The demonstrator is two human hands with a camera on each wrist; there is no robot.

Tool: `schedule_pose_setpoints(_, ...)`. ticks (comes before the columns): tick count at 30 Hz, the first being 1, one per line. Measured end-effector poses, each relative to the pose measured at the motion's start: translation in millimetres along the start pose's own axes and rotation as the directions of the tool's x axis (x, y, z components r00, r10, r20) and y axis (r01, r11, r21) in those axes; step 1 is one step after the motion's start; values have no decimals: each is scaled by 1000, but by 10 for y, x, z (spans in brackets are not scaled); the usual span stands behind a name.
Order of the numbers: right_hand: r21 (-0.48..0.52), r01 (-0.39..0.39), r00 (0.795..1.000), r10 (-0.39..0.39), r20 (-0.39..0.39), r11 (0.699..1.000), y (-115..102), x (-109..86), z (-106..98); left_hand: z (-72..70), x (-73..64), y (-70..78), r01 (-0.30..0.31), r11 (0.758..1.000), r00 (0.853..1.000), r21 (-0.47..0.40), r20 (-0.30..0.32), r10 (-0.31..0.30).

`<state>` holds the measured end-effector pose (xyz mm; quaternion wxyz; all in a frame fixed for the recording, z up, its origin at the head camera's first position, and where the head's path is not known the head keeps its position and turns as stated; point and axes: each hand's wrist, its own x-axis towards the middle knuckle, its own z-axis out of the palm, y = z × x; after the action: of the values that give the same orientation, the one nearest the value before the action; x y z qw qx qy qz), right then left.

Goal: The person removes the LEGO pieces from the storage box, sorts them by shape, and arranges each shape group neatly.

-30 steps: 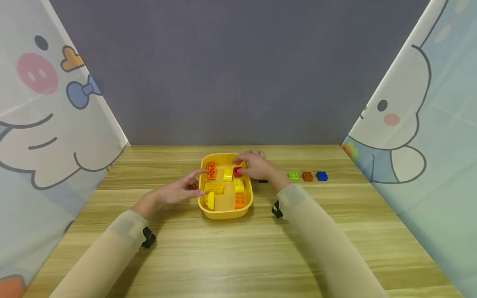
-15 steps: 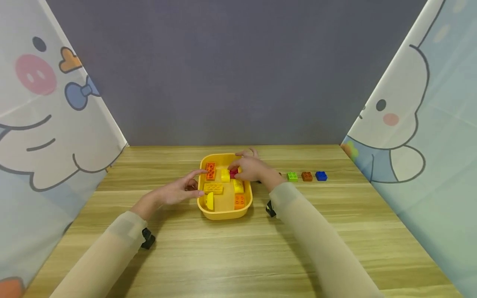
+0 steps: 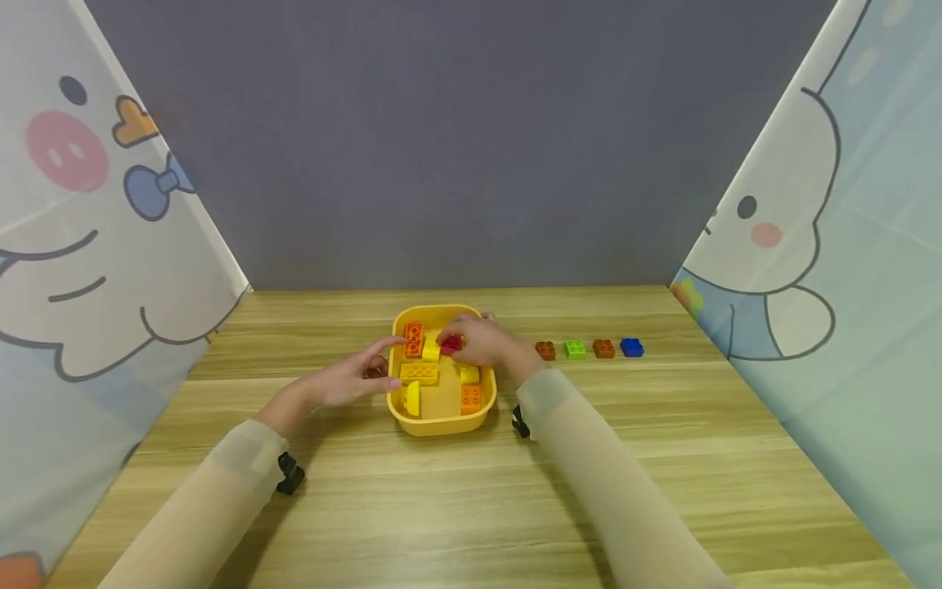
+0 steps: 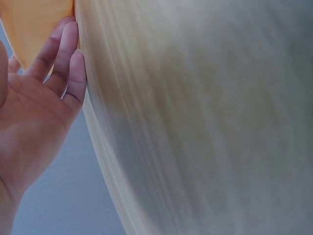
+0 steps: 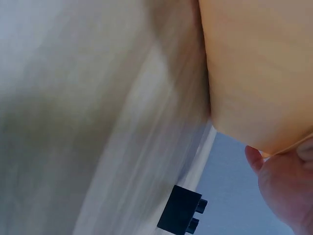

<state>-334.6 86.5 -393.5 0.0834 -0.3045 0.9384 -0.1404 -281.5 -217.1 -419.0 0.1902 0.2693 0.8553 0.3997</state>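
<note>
A yellow plastic basket (image 3: 441,427) stands on the wooden table with several toy building bricks inside. At its left side is my left hand (image 3: 346,378), thumb and index finger spread along the rim; the left wrist view has its other fingers (image 4: 63,54) against the basket's outer wall. My right hand (image 3: 478,339) reaches over the right rim and pinches a dark red brick (image 3: 451,344). Against that brick's left lies a yellow brick (image 3: 431,349), close to an orange brick (image 3: 414,339). Another yellow brick (image 3: 468,375) is partly hidden under the right hand.
Right of the basket, a row holds brown (image 3: 545,350), lime green (image 3: 575,349), brown (image 3: 604,348) and blue bricks (image 3: 632,347). A black brick (image 5: 181,210) shows in the right wrist view. A grey panel (image 3: 464,147) closes the back.
My right hand has moved left inside the basket with the red brick, and the yellow brick beside it has shifted left too. The left hand stays in place. A brown brick has come into view.
</note>
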Motion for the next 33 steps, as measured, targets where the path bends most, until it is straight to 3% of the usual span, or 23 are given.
schedule_pose_setpoints(11,43,-30,999,31,-17,999,-40,-11,9,-16,6,-19,-13,1000,1000,12,1,13)
schedule_pose_setpoints(33,162,13,997,1,-82,987,50,-16,44,1,15,-13,-17,1000,1000,14,1,17)
